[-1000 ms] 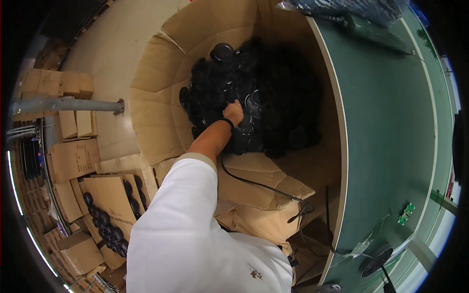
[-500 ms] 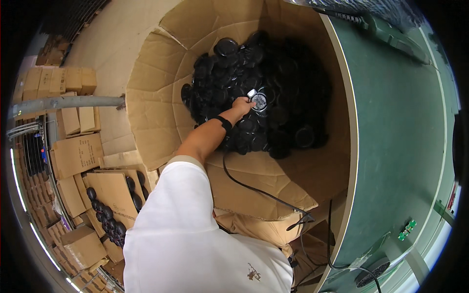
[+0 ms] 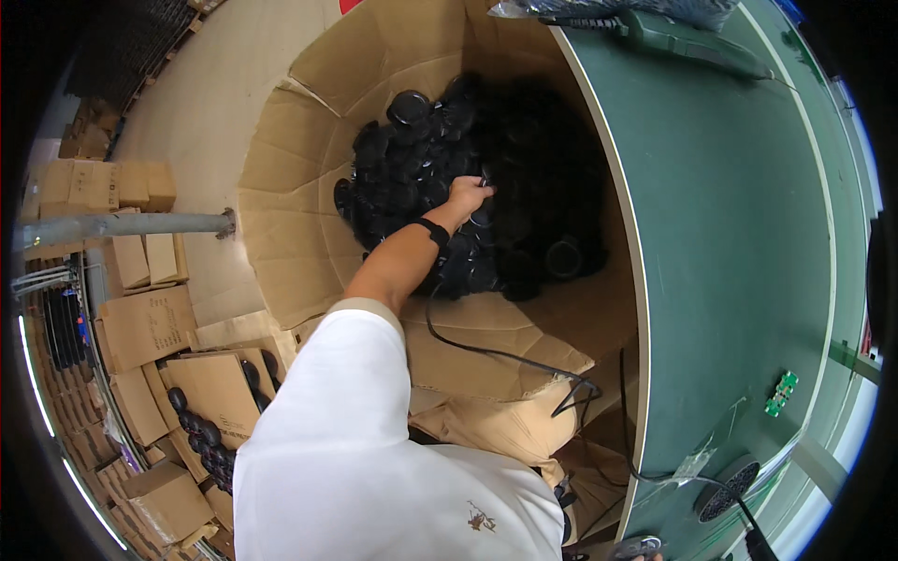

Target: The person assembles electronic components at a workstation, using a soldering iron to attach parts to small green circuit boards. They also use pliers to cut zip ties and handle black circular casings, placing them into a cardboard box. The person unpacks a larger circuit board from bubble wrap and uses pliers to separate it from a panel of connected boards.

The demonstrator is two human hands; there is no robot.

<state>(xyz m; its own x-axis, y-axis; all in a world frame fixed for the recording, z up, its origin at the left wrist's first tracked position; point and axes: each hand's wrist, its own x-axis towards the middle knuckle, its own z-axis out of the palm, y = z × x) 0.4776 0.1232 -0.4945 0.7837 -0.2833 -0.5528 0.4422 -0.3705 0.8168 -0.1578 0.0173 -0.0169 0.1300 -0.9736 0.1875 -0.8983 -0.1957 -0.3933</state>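
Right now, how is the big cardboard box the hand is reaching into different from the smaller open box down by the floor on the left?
The big cardboard box is far larger, and its black round parts lie in a loose heap; the smaller open box holds its black parts in a neat row. A left hand reaches into the big box; nothing touches the smaller one. Both are brown cardboard with open flaps.

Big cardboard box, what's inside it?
The box holds a heap of round black parts. One hand reaches in and touches the heap; which hand it is cannot be told. What lies under the top parts, and the box bottom, is covered.
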